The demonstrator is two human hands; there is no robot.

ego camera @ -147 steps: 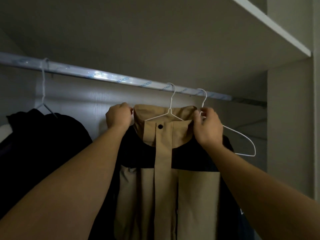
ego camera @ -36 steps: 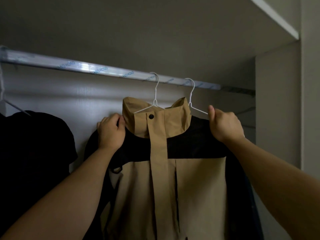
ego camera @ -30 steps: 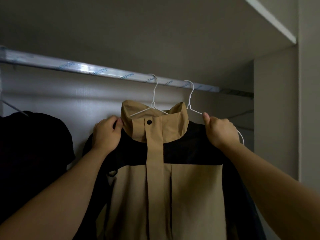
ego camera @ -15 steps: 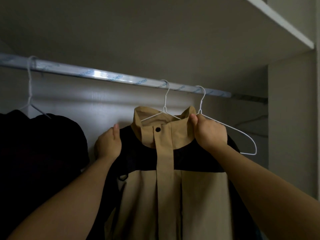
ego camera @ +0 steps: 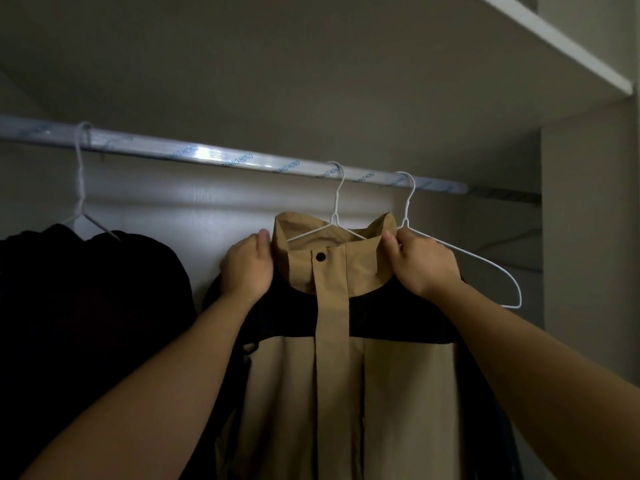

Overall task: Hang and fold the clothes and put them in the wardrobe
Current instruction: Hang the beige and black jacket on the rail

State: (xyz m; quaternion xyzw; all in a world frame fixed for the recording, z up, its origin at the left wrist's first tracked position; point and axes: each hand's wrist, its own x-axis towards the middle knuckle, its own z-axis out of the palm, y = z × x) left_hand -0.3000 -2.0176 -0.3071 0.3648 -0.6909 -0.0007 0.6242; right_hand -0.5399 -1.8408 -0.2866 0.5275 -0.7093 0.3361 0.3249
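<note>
The jacket (ego camera: 398, 393) already hangs from the rail (ego camera: 214, 155) as the left hand (ego camera: 247, 268) grips its collar (ego camera: 360, 268) at nine o'clock, the right hand (ego camera: 422, 263) at three, for likely final straightening.

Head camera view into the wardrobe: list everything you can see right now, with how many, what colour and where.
rail: one, silver with blue print, across the wardrobe from left to right.
shelf: one, white, above the rail, upper right.
hangers: three, white wire, hooked on the rail; one carries the dark garment, one the jacket, one is empty at the right.
jacket: one, tan with a black band, hanging in the centre.
dark garment: one, black, hanging at the left.
left hand: at the jacket's shoulder, left of the collar; fingers hidden.
right hand: pinches the collar's right edge.
</note>
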